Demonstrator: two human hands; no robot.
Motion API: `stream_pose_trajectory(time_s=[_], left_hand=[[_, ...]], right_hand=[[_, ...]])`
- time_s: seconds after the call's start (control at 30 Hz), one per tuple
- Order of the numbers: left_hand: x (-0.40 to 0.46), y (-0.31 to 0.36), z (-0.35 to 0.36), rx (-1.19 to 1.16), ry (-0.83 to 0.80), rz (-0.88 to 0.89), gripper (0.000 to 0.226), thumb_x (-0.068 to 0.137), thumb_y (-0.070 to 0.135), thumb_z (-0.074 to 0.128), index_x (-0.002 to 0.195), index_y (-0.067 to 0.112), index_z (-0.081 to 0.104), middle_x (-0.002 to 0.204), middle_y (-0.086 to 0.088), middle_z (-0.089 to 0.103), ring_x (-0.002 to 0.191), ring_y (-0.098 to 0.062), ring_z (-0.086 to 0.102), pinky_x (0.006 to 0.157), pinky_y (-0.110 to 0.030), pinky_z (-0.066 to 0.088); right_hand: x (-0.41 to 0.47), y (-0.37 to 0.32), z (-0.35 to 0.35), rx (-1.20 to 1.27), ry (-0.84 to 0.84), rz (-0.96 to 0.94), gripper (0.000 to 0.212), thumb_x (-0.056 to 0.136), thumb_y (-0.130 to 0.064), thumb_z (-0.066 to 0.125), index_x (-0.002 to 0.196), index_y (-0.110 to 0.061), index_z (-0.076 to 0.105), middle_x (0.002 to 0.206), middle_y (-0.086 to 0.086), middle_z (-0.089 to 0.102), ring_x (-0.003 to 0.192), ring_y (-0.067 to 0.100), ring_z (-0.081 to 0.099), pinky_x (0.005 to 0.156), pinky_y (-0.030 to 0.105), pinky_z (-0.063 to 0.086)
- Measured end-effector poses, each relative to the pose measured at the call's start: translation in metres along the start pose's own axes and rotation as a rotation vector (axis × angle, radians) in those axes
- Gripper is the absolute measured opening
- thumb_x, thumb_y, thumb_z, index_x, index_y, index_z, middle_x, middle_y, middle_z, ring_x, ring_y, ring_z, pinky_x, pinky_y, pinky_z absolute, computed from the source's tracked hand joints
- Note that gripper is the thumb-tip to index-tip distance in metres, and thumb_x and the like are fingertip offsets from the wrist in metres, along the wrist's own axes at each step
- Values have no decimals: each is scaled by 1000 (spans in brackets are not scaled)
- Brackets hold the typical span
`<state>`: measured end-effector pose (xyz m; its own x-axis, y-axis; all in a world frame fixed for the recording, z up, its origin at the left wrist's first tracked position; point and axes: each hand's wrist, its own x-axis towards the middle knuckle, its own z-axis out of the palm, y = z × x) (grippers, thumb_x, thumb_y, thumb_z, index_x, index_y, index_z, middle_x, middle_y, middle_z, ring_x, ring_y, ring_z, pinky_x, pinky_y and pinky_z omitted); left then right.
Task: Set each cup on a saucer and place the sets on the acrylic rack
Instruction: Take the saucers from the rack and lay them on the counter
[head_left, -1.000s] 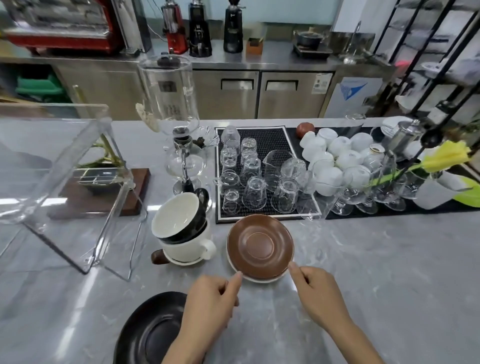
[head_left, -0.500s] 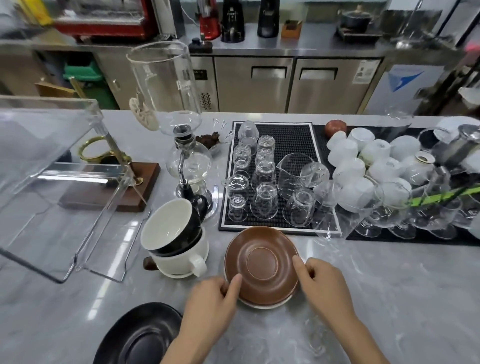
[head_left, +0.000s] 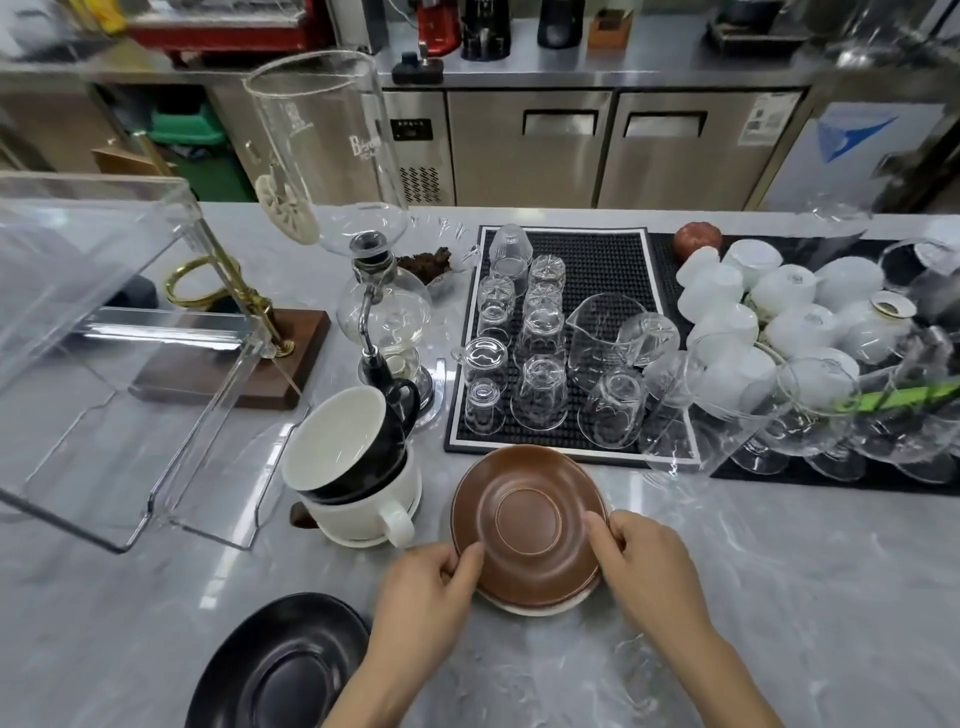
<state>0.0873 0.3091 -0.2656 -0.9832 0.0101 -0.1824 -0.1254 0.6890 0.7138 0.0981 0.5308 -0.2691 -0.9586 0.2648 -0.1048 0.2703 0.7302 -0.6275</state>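
A brown saucer (head_left: 527, 519) lies on top of a white saucer (head_left: 540, 607) on the grey marble counter. My left hand (head_left: 428, 587) pinches its left rim and my right hand (head_left: 644, 564) pinches its right rim. To the left, a black cup (head_left: 345, 447) sits tilted in a white cup (head_left: 363, 512), with a brown cup mostly hidden under them. A black saucer (head_left: 283, 670) lies at the near left. The clear acrylic rack (head_left: 119, 338) stands at the far left.
A glass siphon coffee maker (head_left: 374, 291) stands behind the cups. A black mat (head_left: 597, 260) holds several upturned glasses. White cups (head_left: 753, 312) and stemmed glasses crowd the right. A wooden base with a brass stand (head_left: 228, 312) sits behind the rack.
Both hands have closed in from the saucer's edges and now pinch the brown saucer's rim. The view has tipped closer to the counter.
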Motion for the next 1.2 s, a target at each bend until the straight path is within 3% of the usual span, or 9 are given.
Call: stream_pose_trajectory(time_s=[0.17,0.3,0.43,0.6,0.7,0.9,1.2], left_hand=[[-5,-4,-1,-113,28,19,56,87,44,62,54,1,46,51,-18,52,47,-12,37,55,-45,42],[-14,-4,0,-132,45,41,60,79,56,56,53,2,48,50,-18,56,44,-13,38,52,-43,43],[-28,-3,-4,-130,49,78,56,88,41,69,51,4,50,51,-16,61,44,-22,49,56,-45,47],[-49,-5,-12,-129,16,133,53,90,40,69,55,2,55,53,-15,63,46,-21,53,55,-43,45],[-59,-11,-18,-114,7,130,52,89,40,69,57,3,54,54,-15,63,53,-29,60,56,-44,49],[-82,-30,-25,-104,-45,158,56,82,55,59,60,4,56,53,-15,61,40,-24,54,45,-35,50],[-113,-54,-26,-86,-149,112,51,90,43,64,59,4,55,53,-14,64,38,-25,55,41,-32,49]], right_hand=[[-9,-5,-1,53,55,0,53,95,-33,56,52,-20,27,43,-3,28,42,12,30,45,26,26],[-22,-3,-8,76,85,7,52,95,-33,56,54,-20,27,45,-4,28,44,10,28,46,25,22],[-44,-7,-17,96,136,11,52,94,-33,57,54,-20,26,45,-3,27,45,10,26,47,28,23],[-75,-8,-19,119,174,33,53,94,-33,58,54,-20,25,45,-3,29,46,11,26,49,30,23],[-94,-10,-14,133,195,47,54,94,-33,58,53,-21,25,45,-4,32,46,10,26,49,30,24],[-130,-13,-2,135,209,90,54,94,-33,58,53,-21,26,46,-7,37,45,11,31,46,22,22],[-176,-4,16,73,211,155,52,92,-34,60,54,-20,28,46,-3,31,46,12,30,47,28,25]])
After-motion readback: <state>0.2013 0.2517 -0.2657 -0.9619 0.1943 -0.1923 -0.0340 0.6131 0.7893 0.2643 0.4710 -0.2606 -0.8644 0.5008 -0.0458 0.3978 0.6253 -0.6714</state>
